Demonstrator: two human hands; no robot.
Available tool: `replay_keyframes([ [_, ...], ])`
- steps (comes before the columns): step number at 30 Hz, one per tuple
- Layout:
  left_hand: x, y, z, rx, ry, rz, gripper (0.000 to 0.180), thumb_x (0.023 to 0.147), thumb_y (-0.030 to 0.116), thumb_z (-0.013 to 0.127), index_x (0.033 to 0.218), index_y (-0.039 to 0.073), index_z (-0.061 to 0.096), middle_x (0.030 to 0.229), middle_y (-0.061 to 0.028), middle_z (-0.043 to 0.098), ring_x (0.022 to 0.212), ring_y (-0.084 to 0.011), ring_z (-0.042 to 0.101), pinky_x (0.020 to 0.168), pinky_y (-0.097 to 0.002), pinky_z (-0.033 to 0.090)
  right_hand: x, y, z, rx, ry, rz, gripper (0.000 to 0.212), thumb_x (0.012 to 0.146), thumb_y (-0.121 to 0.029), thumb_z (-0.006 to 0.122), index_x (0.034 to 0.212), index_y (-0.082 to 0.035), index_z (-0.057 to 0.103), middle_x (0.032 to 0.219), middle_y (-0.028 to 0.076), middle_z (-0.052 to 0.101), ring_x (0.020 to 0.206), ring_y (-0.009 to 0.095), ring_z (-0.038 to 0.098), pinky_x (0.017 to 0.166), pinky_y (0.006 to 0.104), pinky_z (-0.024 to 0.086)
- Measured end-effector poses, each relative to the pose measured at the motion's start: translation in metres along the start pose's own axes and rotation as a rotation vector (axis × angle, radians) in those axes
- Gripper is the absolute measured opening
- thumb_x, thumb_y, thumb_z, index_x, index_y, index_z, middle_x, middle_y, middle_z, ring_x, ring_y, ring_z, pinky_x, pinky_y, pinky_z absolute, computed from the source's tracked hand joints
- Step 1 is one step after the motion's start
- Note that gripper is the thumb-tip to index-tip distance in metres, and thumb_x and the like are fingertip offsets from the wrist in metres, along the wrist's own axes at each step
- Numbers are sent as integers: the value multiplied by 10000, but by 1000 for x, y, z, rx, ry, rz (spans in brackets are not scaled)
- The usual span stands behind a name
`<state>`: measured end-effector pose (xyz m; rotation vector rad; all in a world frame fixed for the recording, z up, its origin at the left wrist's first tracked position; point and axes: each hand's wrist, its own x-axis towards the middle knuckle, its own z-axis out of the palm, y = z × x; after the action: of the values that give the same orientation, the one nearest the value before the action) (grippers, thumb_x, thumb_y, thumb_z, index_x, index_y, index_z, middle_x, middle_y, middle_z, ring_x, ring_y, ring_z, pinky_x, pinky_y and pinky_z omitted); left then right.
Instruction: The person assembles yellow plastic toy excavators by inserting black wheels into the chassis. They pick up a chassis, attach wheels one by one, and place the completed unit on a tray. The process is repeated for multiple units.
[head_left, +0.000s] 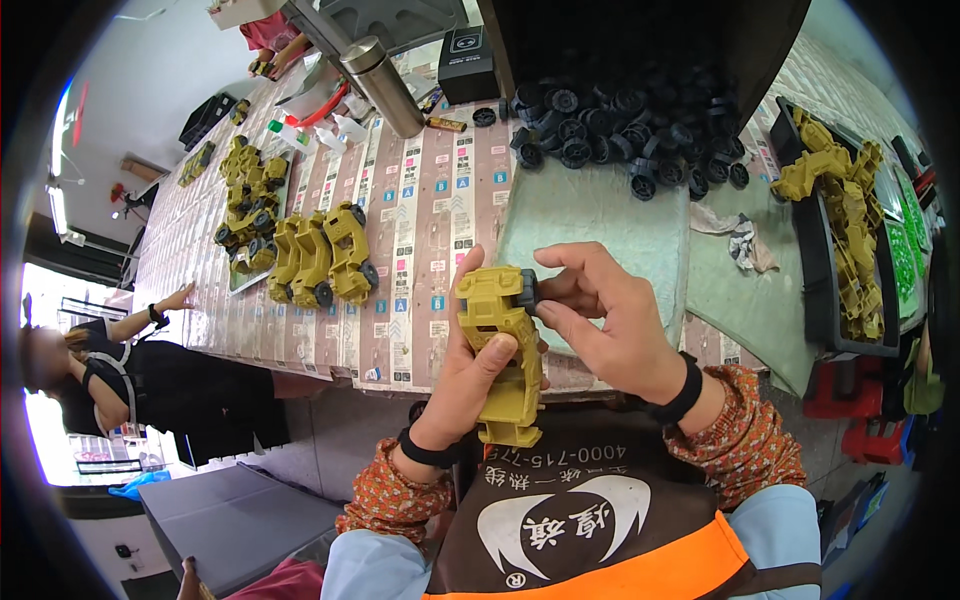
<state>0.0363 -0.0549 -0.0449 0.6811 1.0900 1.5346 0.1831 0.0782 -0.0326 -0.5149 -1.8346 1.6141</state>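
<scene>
My left hand [462,392] is closed round an olive-yellow plastic toy truck body [512,395], its thumb lying across the top. A dark wheel [528,290] sits against the right side of the body's far end. My right hand [625,325] is closed at that wheel, thumb and fingertips on its outer side. Past the hands, a heap of dark toy wheels [610,135] spills from a dark box onto a pale green mat [600,225]. Left of my hands stand several toy trucks [315,258] with wheels fitted.
At right, a black bin [820,270] holds more yellow bodies, near a crumpled cloth [745,240]. A steel flask [385,88], small bottles [325,138] and a black box [468,65] stand at the back. A co-worker's hand [175,298] rests on the table's left edge.
</scene>
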Motion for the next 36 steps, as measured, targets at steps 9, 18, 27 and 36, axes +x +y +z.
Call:
replay_keyframes([
  [9,-10,-7,-10,-138,-88,-194,971,973,462,689,1645,315,3,1259,-124,544,940,-234,680,685,-402,657,-6,22,-6,207,-97,98,295,889,31,747,1174,25,668,1034,55,724,921,74,678,813,242,567],
  [18,-18,-8,1,-186,-104,-234,1021,943,527,699,1638,337,-24,1127,-166,610,781,-263,715,640,-403,655,-19,19,-4,298,-92,111,372,901,44,745,1251,0,630,1079,45,706,981,88,669,861,259,563],
  [27,2,-8,-22,-203,131,-247,584,1007,553,592,1232,14,600,876,-133,690,746,-211,717,685,-323,618,60,59,-131,-1032,53,-86,216,884,-73,665,1096,-83,705,942,98,700,849,276,692,712,380,554],
  [36,10,-18,-31,-325,160,-120,454,1034,256,579,1426,50,482,1368,-157,605,1015,-267,696,815,-393,619,86,108,-139,-1487,-45,-273,227,789,-3,629,995,-71,696,1050,111,644,1003,323,666,794,427,585],
])
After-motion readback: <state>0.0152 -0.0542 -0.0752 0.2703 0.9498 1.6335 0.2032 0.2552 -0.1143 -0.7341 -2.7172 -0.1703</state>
